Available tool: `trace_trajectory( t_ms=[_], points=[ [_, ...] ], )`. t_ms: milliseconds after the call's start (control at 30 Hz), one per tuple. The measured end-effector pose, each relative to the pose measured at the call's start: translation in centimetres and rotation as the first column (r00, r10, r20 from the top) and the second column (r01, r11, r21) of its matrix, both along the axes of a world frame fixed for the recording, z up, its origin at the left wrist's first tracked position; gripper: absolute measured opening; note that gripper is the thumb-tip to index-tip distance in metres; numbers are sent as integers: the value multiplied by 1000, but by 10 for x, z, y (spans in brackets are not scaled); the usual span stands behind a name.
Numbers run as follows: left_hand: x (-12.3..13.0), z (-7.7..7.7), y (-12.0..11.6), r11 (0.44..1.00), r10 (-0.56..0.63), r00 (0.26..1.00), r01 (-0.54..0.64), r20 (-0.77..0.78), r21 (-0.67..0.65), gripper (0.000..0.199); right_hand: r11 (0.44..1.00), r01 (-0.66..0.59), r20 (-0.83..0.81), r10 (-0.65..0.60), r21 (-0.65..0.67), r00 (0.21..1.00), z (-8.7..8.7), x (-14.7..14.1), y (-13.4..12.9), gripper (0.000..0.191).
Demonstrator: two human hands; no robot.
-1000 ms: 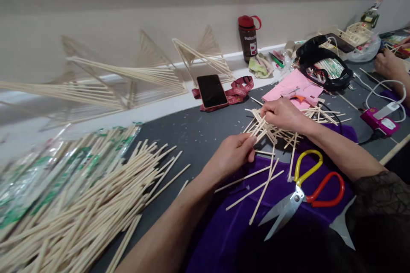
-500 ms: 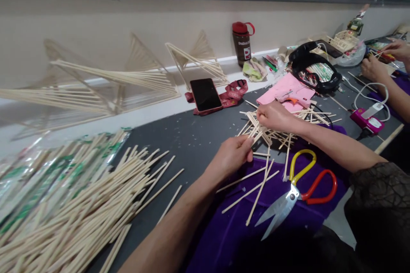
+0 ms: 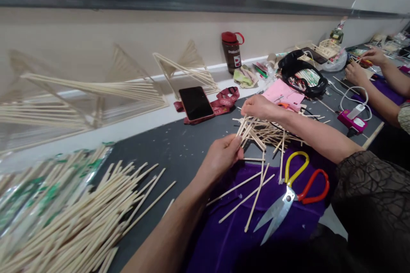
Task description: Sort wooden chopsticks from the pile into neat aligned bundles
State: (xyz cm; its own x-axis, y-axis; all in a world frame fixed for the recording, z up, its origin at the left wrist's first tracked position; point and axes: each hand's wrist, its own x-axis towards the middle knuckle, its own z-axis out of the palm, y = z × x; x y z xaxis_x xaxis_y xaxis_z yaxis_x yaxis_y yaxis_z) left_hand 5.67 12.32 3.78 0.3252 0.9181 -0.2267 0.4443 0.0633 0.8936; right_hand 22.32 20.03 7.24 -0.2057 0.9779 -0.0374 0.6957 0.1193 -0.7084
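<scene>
My left hand (image 3: 222,155) is closed in a pinch on the lower ends of a few thin wooden sticks (image 3: 246,129), which slant up and away from it. At their upper ends my right hand (image 3: 260,107) is closed, its fingertips pinching a stick; the fingers partly hide the exact grip. Under and behind both hands lies a loose heap of short wooden sticks (image 3: 272,133). Several more sticks (image 3: 256,200) lie crossed on the purple cloth (image 3: 221,234) nearer me. Beside them rest scissors (image 3: 289,196), blades apart, with one yellow and one red handle.
Long sticks (image 3: 86,217) and plastic-wrapped bundles (image 3: 41,187) cover the left. Stick frameworks (image 3: 92,81) lean along the wall. Further back are a phone (image 3: 196,103), lanyard, bottle (image 3: 231,53), pink sheet (image 3: 282,94), black headset (image 3: 301,72) and magenta power block (image 3: 352,121). A co-worker's hands (image 3: 358,72) hold sticks at far right.
The camera view has swung to the right, so the scene sits further left. My right hand has risen slightly away from my left, showing more of the sticks between them.
</scene>
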Motion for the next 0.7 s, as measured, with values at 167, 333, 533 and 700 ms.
trace_trajectory(
  t_ms=[167,333,533,700],
  points=[
    [-1,0,1,999,17,1000,-17,0,35,40,978,-7,-395,-77,-208,915,-6,3,5,16],
    [-3,6,1,992,81,996,-85,47,89,40,963,-50,-587,-120,-265,801,7,-2,7,17],
    [-3,7,7,987,150,960,-159,236,19,34,965,-28,-683,-165,-262,711,20,-19,9,11],
    [-1,14,6,971,222,925,-239,310,18,25,966,-2,-735,-195,-258,649,35,-23,19,17]
  ],
)
